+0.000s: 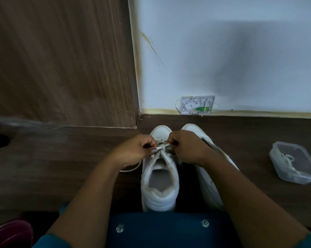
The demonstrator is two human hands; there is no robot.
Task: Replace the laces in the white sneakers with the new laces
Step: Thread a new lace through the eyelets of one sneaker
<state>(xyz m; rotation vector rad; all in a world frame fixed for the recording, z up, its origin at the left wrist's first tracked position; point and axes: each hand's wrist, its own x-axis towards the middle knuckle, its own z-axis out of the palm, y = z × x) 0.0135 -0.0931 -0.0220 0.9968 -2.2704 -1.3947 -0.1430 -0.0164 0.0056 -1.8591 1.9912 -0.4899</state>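
Note:
Two white sneakers stand side by side on the dark wooden floor, toes away from me. The left sneaker (159, 187) has a white lace (162, 147) crossing near its toe end. My left hand (135, 149) pinches one strand of that lace on the left side, fingers curled. My right hand (187, 146) pinches the other strand on the right. A loose lace end (131, 169) trails out to the left under my left wrist. The right sneaker (207, 179) is partly hidden by my right forearm.
A clear plastic container (294, 163) with a white lace inside sits on the floor to the right. A small white wall box (197, 104) hangs low on the pale wall ahead. A wooden panel (61, 59) rises at the left. A dark red object (11, 233) lies bottom left.

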